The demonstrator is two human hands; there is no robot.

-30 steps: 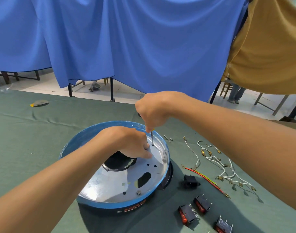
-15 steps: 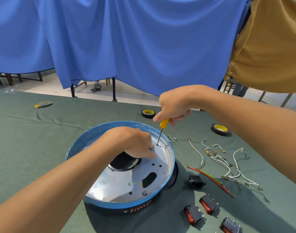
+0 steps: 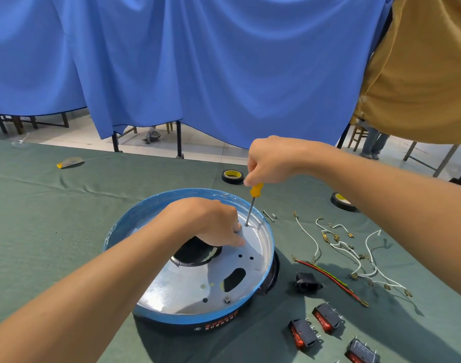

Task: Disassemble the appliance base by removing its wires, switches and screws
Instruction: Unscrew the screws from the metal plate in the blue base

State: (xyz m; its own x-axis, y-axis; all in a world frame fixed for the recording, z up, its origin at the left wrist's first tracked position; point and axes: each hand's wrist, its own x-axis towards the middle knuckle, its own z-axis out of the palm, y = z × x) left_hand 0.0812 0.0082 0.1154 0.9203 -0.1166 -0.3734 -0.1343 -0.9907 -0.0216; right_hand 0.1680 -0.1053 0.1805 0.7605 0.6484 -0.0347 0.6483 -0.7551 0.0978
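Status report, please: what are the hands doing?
Right hand grips screwdriver, tip down on metal plate. Left hand rests on plate beside it. Nothing blocking.

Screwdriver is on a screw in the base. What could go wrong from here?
1. The screwdriver in the right hand leans a little; its tip may slip off the screw and jab the left hand, whose fingers rest on the plate right beside it.
2. Once loose, the screw might drop through the plate's opening into the base.

1 round blue-rimmed metal appliance base (image 3: 198,319), 1 yellow-handled screwdriver (image 3: 252,204), 2 black tape rolls with yellow cores (image 3: 232,176), 3 black red-button rocker switches (image 3: 302,334), 1 black plastic socket (image 3: 306,282), 2 small loose metal pins (image 3: 268,215). Tangled white wires (image 3: 340,247): count unclear.
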